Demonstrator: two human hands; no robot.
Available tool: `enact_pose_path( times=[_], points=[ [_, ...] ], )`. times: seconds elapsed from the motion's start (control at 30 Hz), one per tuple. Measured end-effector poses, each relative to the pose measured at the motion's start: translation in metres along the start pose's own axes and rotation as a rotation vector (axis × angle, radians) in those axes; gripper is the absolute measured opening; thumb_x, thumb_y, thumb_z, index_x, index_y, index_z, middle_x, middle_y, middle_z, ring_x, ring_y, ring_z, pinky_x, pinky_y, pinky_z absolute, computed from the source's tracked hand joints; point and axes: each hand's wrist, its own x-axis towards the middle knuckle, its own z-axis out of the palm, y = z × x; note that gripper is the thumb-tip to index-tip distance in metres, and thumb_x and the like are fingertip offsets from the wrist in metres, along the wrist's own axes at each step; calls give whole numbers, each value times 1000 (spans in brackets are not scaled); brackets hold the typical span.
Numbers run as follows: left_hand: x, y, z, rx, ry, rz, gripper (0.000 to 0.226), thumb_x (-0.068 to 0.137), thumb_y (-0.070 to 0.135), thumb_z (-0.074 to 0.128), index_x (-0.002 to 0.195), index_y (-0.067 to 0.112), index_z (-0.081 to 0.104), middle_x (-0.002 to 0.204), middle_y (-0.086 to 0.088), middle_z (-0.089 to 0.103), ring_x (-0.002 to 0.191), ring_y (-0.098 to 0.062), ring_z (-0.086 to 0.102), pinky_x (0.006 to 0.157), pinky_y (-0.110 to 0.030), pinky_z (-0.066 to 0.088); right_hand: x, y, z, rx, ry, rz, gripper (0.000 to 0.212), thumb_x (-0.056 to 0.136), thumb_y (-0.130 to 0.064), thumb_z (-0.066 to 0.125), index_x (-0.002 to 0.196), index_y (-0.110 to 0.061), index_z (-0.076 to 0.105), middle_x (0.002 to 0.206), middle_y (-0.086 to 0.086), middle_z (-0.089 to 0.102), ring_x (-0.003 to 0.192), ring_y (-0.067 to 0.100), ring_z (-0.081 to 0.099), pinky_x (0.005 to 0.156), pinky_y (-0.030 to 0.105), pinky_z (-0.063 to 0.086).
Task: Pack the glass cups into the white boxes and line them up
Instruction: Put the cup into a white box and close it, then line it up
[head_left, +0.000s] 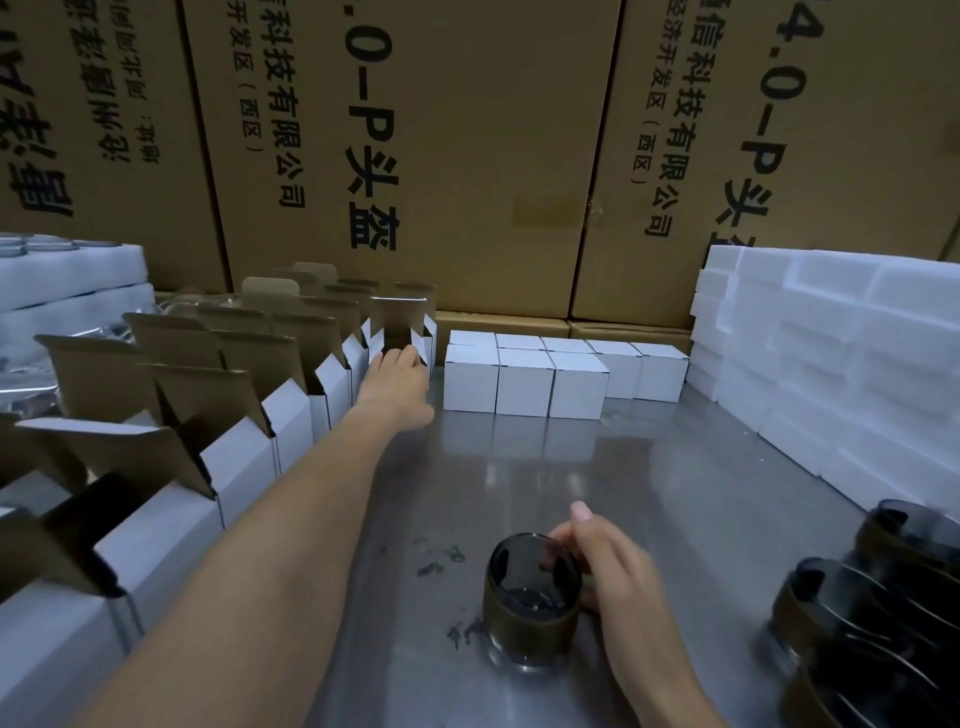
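Note:
A dark smoked glass cup (532, 597) stands upright on the metal table near the front, and my right hand (608, 566) grips its right side and rim. My left hand (397, 382) is stretched far forward and holds an open white box (397, 325) at the far end of a diagonal row of open white boxes (249, 462). Just right of it, several closed white boxes (524, 382) stand lined up in two rows against the back.
More dark glass cups (872, 613) lie stacked at the front right. White foam blocks (831, 364) are piled along the right side and more foam (67, 275) at the far left. Large brown cartons (467, 156) form a wall behind. The steel table (649, 493) lies between.

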Motion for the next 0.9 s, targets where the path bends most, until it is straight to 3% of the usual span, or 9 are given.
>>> enact_pose_path(
  times=[0.07,0.23,0.43,0.53,0.6,0.67,0.77,0.83,0.9],
  points=[
    [-13,5,-8,-64,62,-9,29,83,29,63,109,16,65,117,-3,49,113,-21,43,104,-35,31,0,-1,1,-17,10,-12,66,70,-74,44,73,-10,61,72,10,64,68,19,55,74,49,47],
    [-63,46,-27,-128,133,39,23,87,31,57,103,20,68,113,0,51,105,-19,46,94,-31,35,1,-1,2,-14,35,5,60,71,-72,46,70,-14,62,67,3,64,69,18,57,77,53,48],
    [-121,92,-61,-147,61,141,24,88,36,55,101,23,70,112,0,53,104,-19,50,101,-35,32,-1,-5,2,-32,40,37,46,80,-62,47,64,-23,66,72,11,68,79,32,66,70,45,52],
    [-144,106,-85,-172,32,143,27,89,38,52,98,23,72,107,1,55,96,-19,52,89,-32,35,-1,-6,-1,9,62,59,41,92,-48,51,63,-23,66,61,5,65,74,35,67,63,37,47],
    [-158,115,-98,-169,50,149,28,90,40,50,96,24,72,103,1,54,92,-19,53,79,-30,34,-1,-5,-2,33,73,48,34,94,-43,52,70,-22,64,62,1,64,68,29,64,63,37,46],
    [-169,124,-105,-189,113,182,27,89,43,50,88,24,70,95,3,52,90,-18,53,69,-27,34,0,-4,-2,36,98,26,24,93,-41,54,80,-23,61,76,-3,66,74,17,62,66,37,48],
    [-184,131,-112,-312,331,252,23,87,42,55,72,25,57,84,8,49,80,-10,48,54,-22,29,0,-6,-3,74,112,16,18,91,-44,55,96,-26,57,104,-2,63,84,9,60,56,28,49],
    [-190,128,-109,-466,462,240,18,85,36,58,72,25,53,81,11,50,74,-7,48,54,-20,34,-1,-6,-3,72,105,13,35,88,-49,56,113,-25,55,116,-4,58,93,8,59,59,26,51],
    [-188,120,-98,-714,502,106,9,86,33,61,82,27,55,91,14,50,83,-5,52,62,-19,41,-1,-5,-3,25,99,13,49,85,-54,57,125,-26,50,126,-7,53,107,10,56,75,33,56]
  ],
)
